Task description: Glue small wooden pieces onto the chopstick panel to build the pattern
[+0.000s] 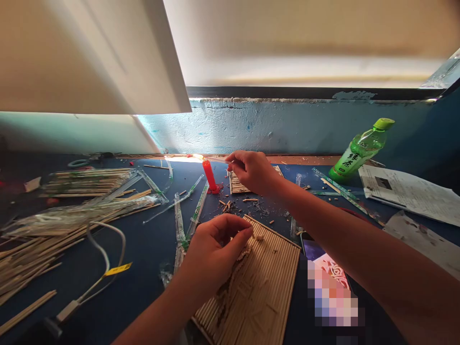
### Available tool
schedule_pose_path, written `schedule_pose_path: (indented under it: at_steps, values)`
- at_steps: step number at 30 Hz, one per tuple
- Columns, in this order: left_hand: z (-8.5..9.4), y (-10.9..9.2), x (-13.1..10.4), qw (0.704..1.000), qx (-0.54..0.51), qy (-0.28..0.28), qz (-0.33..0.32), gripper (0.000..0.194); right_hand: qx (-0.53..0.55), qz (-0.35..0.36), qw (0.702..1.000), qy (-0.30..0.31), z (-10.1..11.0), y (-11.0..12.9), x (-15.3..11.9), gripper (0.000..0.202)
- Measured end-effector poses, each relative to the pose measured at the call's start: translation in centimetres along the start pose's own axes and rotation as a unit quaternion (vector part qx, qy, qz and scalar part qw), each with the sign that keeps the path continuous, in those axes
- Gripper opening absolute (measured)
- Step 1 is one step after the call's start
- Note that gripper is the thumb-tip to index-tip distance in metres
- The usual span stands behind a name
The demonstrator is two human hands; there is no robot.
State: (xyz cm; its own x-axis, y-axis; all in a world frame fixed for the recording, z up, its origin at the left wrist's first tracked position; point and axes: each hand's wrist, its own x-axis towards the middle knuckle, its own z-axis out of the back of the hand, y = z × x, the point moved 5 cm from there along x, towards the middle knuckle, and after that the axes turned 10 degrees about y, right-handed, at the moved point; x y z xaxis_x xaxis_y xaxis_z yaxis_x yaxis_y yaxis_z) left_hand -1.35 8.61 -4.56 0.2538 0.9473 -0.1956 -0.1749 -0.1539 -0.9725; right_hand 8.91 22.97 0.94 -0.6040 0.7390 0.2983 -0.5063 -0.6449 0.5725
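Observation:
A lit red candle (209, 176) stands upright on the table in a small pool of red wax. My right hand (251, 170) pinches a thin, pale, translucent stick (216, 159), its far end close to the candle's flame. Below, my left hand (215, 249) is closed over a panel of thin wooden sticks (273, 278) laid side by side. Thumb and forefinger meet at the panel's upper part; whatever small thing they hold is mostly hidden. Beside that hand a braided strip (233, 278) lies on the panel. A smaller stick panel (239, 184) sits behind my right hand.
Bundles of wooden sticks (25, 258) and plastic wrappers (196, 206) cover the left side, along with a white cable (104, 249). To the right are a green tea bottle (359, 151), papers (409, 194) and a lit phone (332, 273). Stick scraps (226, 206) lie near the candle.

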Motion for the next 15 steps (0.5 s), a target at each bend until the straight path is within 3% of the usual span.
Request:
schedule_pose_path:
  at_steps: [5, 9, 12, 15]
  values:
    - [-0.1, 0.0, 0.0, 1.0, -0.008, 0.006, -0.005, 0.02, 0.037, 0.001, 0.999, -0.008, -0.2, 0.0, 0.1, 0.025]
    - [0.1, -0.1, -0.1, 1.0, -0.016, -0.003, -0.015, 0.021, 0.135, -0.045, 0.99, 0.016, 0.0, -0.7, -0.5, 0.024]
    - [0.5, -0.2, -0.1, 0.999, -0.026, -0.024, -0.019, 0.022, 0.215, -0.092, 0.972, 0.031, 0.9, -1.7, -2.5, 0.024]
    - [0.9, -0.2, 0.1, 0.998, -0.023, -0.058, -0.028, 0.022, 0.227, -0.127, 0.965, 0.023, 2.3, -2.8, -6.1, 0.022]
